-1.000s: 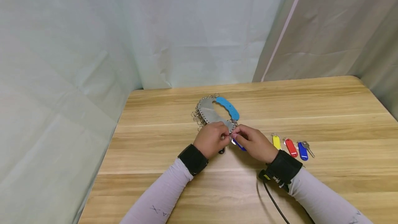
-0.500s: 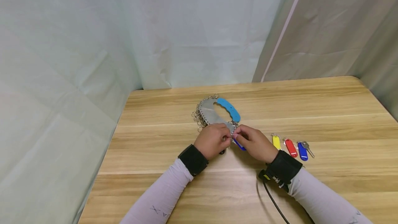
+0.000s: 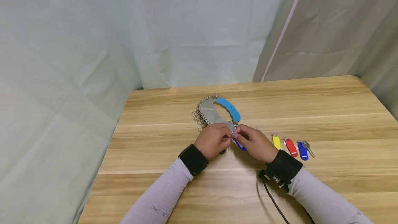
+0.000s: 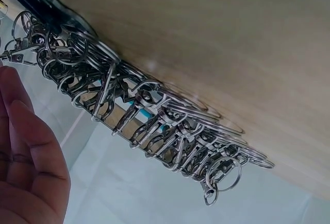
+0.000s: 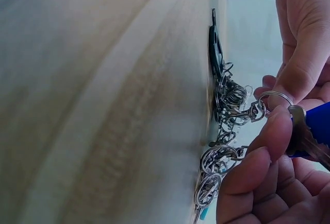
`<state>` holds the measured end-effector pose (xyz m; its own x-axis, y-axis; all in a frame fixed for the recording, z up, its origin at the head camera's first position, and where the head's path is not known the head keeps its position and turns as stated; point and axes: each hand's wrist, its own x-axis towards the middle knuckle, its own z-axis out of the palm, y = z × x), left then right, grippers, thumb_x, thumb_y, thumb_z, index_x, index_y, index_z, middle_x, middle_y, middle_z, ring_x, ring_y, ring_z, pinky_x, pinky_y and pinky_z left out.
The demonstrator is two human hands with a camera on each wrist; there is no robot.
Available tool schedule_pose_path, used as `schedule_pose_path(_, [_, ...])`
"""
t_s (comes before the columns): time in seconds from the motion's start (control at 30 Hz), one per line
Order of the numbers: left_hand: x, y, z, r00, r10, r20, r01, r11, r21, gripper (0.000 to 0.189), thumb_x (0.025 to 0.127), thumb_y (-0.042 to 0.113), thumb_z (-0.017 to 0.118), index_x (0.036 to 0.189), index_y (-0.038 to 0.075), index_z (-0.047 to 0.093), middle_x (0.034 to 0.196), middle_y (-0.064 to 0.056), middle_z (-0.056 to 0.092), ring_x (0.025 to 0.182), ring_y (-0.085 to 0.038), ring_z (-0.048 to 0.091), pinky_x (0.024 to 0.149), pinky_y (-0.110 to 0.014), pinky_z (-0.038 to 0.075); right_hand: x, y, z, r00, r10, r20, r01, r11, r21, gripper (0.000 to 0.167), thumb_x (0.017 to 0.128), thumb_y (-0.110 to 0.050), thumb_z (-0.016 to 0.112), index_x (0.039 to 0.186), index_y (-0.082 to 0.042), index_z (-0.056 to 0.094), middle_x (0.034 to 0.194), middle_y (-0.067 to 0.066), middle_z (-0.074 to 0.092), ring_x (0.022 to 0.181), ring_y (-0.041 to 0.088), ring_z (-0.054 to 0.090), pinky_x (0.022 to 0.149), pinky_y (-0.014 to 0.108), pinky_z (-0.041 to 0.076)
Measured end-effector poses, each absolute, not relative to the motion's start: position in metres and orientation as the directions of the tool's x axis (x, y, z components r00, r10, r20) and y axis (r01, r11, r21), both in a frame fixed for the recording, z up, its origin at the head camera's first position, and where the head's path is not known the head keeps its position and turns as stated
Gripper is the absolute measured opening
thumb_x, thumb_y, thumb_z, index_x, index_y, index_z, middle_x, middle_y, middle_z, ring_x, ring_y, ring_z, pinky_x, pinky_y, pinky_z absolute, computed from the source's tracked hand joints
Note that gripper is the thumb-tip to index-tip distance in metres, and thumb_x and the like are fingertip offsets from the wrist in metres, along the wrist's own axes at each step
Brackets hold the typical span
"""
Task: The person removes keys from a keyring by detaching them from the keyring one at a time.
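Observation:
Both hands meet at the lower end of a crescent-shaped metal key holder with a blue grip. Many snap hooks with rings line its curved edge. My left hand pinches a split ring beside one of these hooks. Thumb and finger of my right hand pinch the same ring from the other side. A key and a blue key tag hang from it at the right hand. The left fingertips are partly hidden in the right wrist view.
On the wooden table, right of my right hand, lie a yellow key tag, a red one and a blue one with a key. A black cable runs below the right wrist. A black piece hangs among the hooks.
The key holder has shifted very slightly toward the right and the front. Fingertips of both hands have moved a little at the ring; the arms stay in place.

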<state>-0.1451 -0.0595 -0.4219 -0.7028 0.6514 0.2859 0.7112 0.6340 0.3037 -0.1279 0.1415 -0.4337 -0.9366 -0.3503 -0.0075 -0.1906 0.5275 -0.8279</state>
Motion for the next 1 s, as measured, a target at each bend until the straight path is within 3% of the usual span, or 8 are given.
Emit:
schedule_pose_path(0.57, [-0.1444,-0.0575,-0.4238,-0.709,0.642,0.291,0.705,0.640,0.307,0.003,0.088,0.013,0.070,0.085,0.014,0.071,0.084,0.005,0.064,0.076,-0.008,0.060,0.072,-0.025,0.052,-0.1283,0.1420,-0.4335,-0.941,-0.337,-0.034,-0.163,0.537,-0.827,0.011,0.104,-0.019,0.056,0.099,-0.017,0.065,0.080,-0.003,0.058,0.077,0.015,0.054,0.067,0.025,0.042])
schedule_pose_path(0.8, [-0.1435,-0.0571,-0.4212,-0.794,0.562,0.232,0.603,0.679,0.419,0.006,0.093,0.015,0.069,0.094,0.012,0.074,0.093,0.001,0.069,0.084,-0.010,0.063,0.077,-0.026,0.054,-0.1292,0.1427,-0.4323,-0.940,-0.341,-0.020,-0.159,0.487,-0.859,0.011,0.104,-0.022,0.057,0.101,-0.017,0.065,0.087,-0.001,0.062,0.080,0.014,0.056,0.068,0.024,0.045])
schedule_pose_path(1.0, [-0.1435,-0.0573,-0.4164,-0.875,0.461,0.147,0.462,0.707,0.536,0.007,0.094,0.016,0.068,0.093,0.011,0.073,0.086,0.001,0.063,0.077,-0.010,0.055,0.069,-0.022,0.047,-0.1288,0.1420,-0.4326,-0.941,-0.338,-0.007,-0.160,0.464,-0.871,0.008,0.103,-0.021,0.058,0.103,-0.016,0.064,0.089,0.001,0.064,0.079,0.014,0.058,0.068,0.024,0.047])
